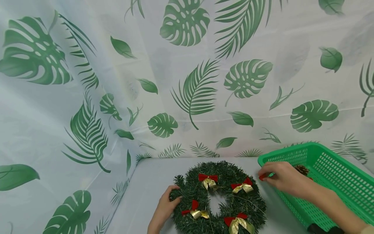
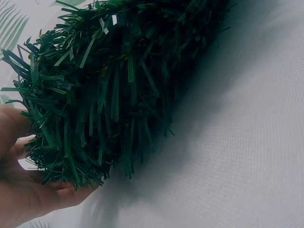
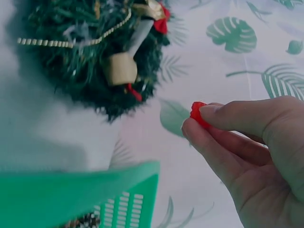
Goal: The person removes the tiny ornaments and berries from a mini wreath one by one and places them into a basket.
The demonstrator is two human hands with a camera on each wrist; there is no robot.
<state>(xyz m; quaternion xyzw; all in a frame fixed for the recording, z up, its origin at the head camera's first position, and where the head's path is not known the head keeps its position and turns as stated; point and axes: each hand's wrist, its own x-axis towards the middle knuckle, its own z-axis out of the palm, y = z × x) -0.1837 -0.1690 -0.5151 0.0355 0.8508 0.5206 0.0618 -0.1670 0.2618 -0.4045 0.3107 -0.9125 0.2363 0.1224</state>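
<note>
A green artificial wreath (image 1: 193, 191) lies on the white surface, trimmed with several red-and-gold bows (image 1: 208, 179). My left hand (image 1: 165, 206) grips its left edge, thumb and fingers spread around the needles. In the left wrist view, the fingers (image 2: 61, 195) reach under the wreath's rim (image 2: 109, 90). Between thumb and fingertips my right hand (image 1: 284, 178) pinches a small red piece (image 3: 198, 113), mostly covered by the fingers, its kind unclear. This hand is right of the wreath, beside the green basket's near-left rim. A string of gold beads (image 3: 50, 43) runs over the wreath.
A green plastic basket (image 1: 347, 164) with slotted walls stands to the right, under my right forearm. Inside it sits a pinecone (image 1: 301, 169). A white curtain (image 1: 204, 136) printed with green leaves hangs behind the surface and along its left side.
</note>
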